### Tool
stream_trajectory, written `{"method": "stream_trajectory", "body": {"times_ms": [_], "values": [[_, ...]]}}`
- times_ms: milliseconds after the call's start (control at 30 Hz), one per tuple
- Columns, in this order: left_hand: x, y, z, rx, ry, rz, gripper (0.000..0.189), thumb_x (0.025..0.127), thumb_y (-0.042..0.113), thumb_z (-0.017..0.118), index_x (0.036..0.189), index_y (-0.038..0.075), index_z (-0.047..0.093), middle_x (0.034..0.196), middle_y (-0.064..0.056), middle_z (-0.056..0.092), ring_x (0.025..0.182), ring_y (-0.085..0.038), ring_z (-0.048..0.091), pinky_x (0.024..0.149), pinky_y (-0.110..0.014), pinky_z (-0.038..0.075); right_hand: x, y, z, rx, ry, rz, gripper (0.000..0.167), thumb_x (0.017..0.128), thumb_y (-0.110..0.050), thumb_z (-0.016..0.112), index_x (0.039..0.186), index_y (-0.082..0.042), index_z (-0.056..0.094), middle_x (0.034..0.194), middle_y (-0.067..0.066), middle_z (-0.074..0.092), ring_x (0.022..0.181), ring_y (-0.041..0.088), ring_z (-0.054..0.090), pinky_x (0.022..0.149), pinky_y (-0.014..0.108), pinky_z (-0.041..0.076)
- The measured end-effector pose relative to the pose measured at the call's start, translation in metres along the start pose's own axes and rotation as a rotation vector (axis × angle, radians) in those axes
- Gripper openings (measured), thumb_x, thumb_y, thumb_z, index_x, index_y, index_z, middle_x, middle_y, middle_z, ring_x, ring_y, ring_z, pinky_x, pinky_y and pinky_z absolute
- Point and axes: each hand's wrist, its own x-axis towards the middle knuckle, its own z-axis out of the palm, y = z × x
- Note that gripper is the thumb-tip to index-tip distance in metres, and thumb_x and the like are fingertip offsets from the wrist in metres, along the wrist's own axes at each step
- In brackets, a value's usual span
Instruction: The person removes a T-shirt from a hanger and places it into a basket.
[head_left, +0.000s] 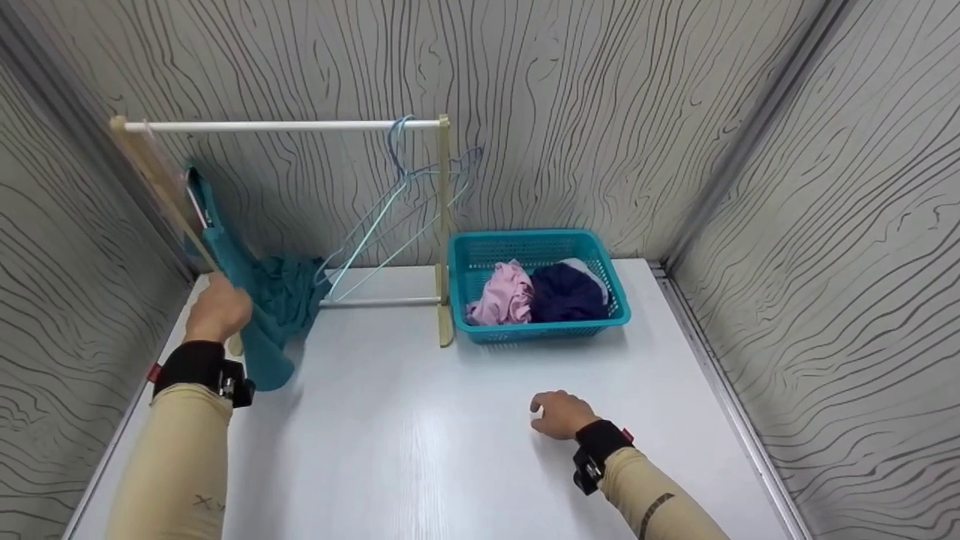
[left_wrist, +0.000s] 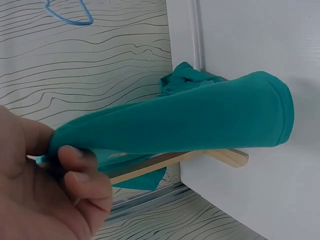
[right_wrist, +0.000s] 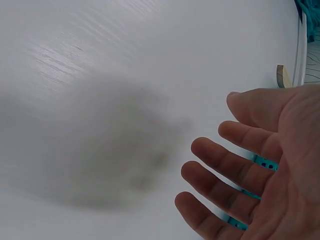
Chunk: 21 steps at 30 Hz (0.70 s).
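At the left of the rack, my left hand (head_left: pixel 217 309) pinches a teal garment (left_wrist: pixel 190 117) between thumb and fingers. From the grip, a flat, sleeve-like length of the cloth reaches out over the white table. More of the teal cloth (head_left: pixel 289 289) bunches behind it near the rack's foot, and its upper part is on a pale hanger (head_left: pixel 196 201) by the left post. My right hand (head_left: pixel 562 415) hovers over the table, fingers spread and loosely bent in the right wrist view, with nothing in it.
A rack with a white rail (head_left: pixel 281 126) and wooden posts stands at the back left. Blue and green hangers (head_left: pixel 405 176) hang at its right end. Beside it, a teal basket (head_left: pixel 540 330) holds pink cloth (head_left: pixel 506 294) and navy cloth (head_left: pixel 568 294). Patterned walls enclose the table.
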Motion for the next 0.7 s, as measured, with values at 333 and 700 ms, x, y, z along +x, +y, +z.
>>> {"method": "stream_trajectory", "body": {"times_ms": [333,700], "values": [[0.0,-0.004,0.013,-0.025,0.281,0.038,0.061,0.105,0.037,0.006,0.143,-0.009,0.023,0.127,-0.038,0.047,0.11,-0.051,0.05,0.084,-0.057,0.043,-0.002,0.001,0.002,0.007,0.009,-0.014,0.023,0.085,-0.017,0.066,0.105,-0.007,0.068,0.095,0.008,0.066,0.085,0.024,0.058,0.079,0.047,0.048],[-0.016,-0.028,0.012,0.028,0.46,0.104,0.052,0.106,0.035,0.011,0.127,-0.005,0.038,0.082,-0.017,0.045,0.069,-0.032,0.05,0.057,-0.037,0.035,0.003,0.0,0.008,0.01,0.0,-0.023,0.022,0.085,-0.017,0.065,0.104,-0.008,0.069,0.095,0.008,0.066,0.084,0.023,0.056,0.079,0.048,0.048]]}}
